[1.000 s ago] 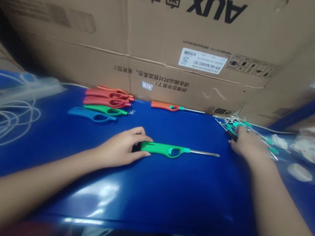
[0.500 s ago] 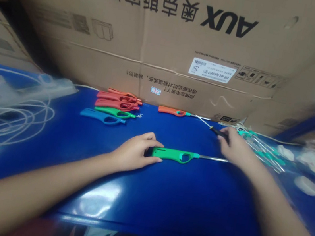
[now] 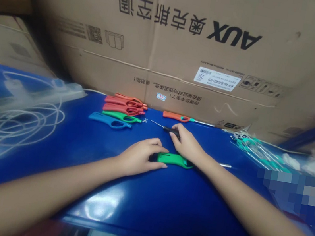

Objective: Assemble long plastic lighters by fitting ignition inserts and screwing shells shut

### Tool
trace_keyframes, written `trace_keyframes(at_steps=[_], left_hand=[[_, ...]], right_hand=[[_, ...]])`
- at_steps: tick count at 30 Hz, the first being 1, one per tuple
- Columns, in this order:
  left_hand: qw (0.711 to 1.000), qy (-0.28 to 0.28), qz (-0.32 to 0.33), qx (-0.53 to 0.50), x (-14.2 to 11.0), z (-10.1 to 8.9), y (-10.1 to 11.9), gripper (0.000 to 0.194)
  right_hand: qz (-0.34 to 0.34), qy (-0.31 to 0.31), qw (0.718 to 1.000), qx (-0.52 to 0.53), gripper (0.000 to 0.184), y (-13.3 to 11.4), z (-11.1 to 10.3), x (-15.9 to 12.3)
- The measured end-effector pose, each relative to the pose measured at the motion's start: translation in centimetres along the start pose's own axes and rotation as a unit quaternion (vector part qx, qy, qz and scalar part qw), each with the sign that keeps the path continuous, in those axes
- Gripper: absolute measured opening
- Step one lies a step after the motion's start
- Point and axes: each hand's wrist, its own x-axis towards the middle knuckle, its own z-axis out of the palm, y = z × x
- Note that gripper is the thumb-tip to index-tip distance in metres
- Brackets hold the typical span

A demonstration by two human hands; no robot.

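My left hand (image 3: 140, 157) is closed around the butt end of a green gas lighter (image 3: 171, 159) that lies on the blue table. Above the lighter's trigger end, my right hand (image 3: 188, 143) grips the black handle of a screwdriver (image 3: 157, 123). Its thin shaft points left, with the tip near a few small metal pieces (image 3: 145, 120), too small to name. My right wrist and forearm cover the lighter's trigger part and most of its metal tube; only the tube's end shows beyond.
Several red lighter bodies (image 3: 122, 109), a green one (image 3: 115, 115) and a blue one (image 3: 108, 120) lie at the back left. An orange lighter (image 3: 176, 116) rests before the cardboard box (image 3: 168, 55). Metal tubes with teal parts (image 3: 258, 149) are heaped right; coiled white cable (image 3: 25, 112) lies left.
My right hand has swung left with the screwdriver, from beside the metal tubes to above the green lighter. My left hand keeps its hold. The view has shifted slightly.
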Motion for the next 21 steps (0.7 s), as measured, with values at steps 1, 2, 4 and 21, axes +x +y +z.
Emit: trace_keyframes(at_steps=[1, 2, 4, 21], left_hand=[[1.000, -0.001, 0.001, -0.001, 0.0, 0.0, 0.0, 0.040], [1.000, -0.003, 0.003, -0.001, 0.0, -0.1, 0.1, 0.039], [1.000, -0.007, 0.005, 0.002, 0.0, -0.2, 0.2, 0.037], [0.999, -0.024, 0.025, -0.023, -0.3, 0.3, 1.3, 0.039]], right_hand=[[-0.007, 0.000, 1.000, 0.002, 0.014, 0.0, 0.2, 0.2], [-0.012, 0.001, 1.000, 0.003, 0.014, 0.0, 0.3, 0.3], [-0.019, 0.005, 1.000, 0.009, 0.014, -0.1, 0.4, 0.3], [0.154, 0.180, 0.923, 0.302, 0.025, -0.6, -6.7, -6.1]])
